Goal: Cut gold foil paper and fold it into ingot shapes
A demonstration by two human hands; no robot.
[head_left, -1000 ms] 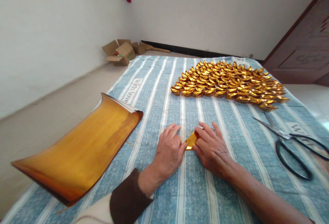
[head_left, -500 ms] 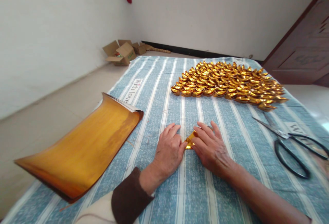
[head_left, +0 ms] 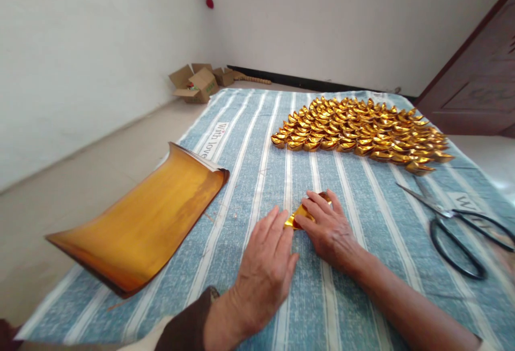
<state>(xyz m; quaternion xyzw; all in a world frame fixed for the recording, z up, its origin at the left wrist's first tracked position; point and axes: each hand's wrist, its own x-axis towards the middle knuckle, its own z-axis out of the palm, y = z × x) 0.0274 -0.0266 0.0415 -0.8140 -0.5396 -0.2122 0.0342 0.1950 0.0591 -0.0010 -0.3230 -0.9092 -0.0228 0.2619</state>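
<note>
A small folded piece of gold foil paper (head_left: 298, 216) lies on the striped cloth, partly covered by fingers. My right hand (head_left: 328, 230) grips and presses it from the right, with the thumb on its near side and the fingers curled over the top. At the foil's left end is my left hand (head_left: 265, 268), its fingers stretched out and its fingertips close to or touching the edge. Further back, many folded gold paper ingots (head_left: 358, 136) stand in close rows.
A curled stack of gold paper sheets (head_left: 145, 217) lies on the left. Black-handled scissors (head_left: 444, 212) lie open on the right. Blue striped cloth (head_left: 249, 179) covers the table. Beyond its far left corner, an open cardboard box (head_left: 205, 83) sits on the floor.
My left hand has drawn back towards me, its fingers straightening, and its thumb has left the foil. My right hand stays on the foil. The view has shifted slightly.
</note>
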